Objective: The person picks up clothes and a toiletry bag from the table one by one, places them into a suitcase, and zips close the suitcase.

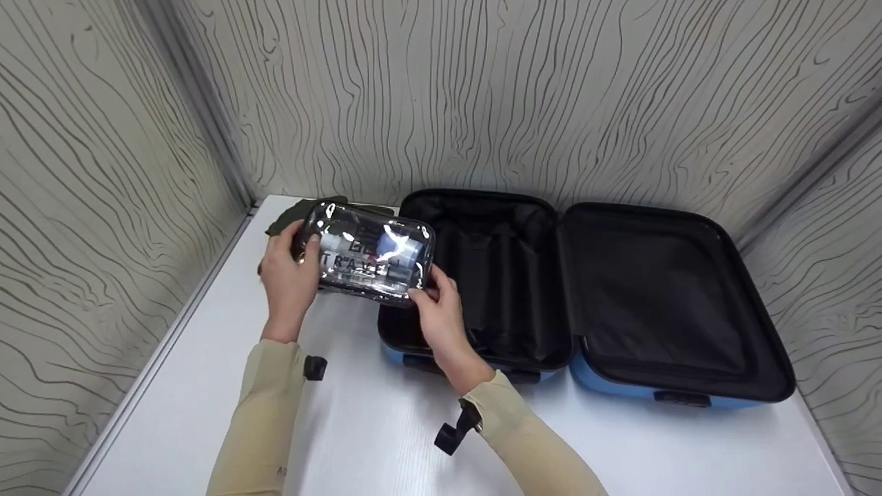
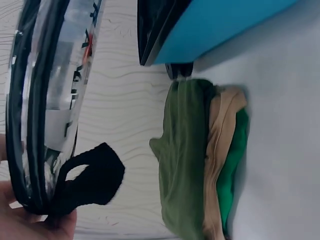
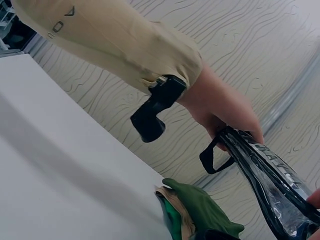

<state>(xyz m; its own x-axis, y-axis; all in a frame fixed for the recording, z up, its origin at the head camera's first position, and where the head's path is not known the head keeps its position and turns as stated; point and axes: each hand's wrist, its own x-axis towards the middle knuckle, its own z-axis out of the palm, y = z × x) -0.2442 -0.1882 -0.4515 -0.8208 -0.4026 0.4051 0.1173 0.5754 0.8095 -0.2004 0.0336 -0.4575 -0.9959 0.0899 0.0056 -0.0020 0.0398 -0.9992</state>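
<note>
A clear, black-edged toiletry bag [image 1: 365, 251] with "TRAVEL" printed on it is held up between both hands, tilted, partly over the suitcase's left half. My left hand [image 1: 286, 275] grips its left end, thumb on the front face. The lower right corner is pinched by my right hand [image 1: 444, 313]. Small containers show blurrily through the plastic. A black loop strap [image 2: 95, 175] hangs off the bag near the left hand in the left wrist view. Below lies a stack of folded clothes [image 2: 185, 160] in green and tan.
An open blue suitcase [image 1: 482, 289] with black lining stands on the white table [image 1: 358, 427], its lid [image 1: 661, 303] laid out to the right. Patterned panels [image 1: 482, 89] enclose the table at the back and sides.
</note>
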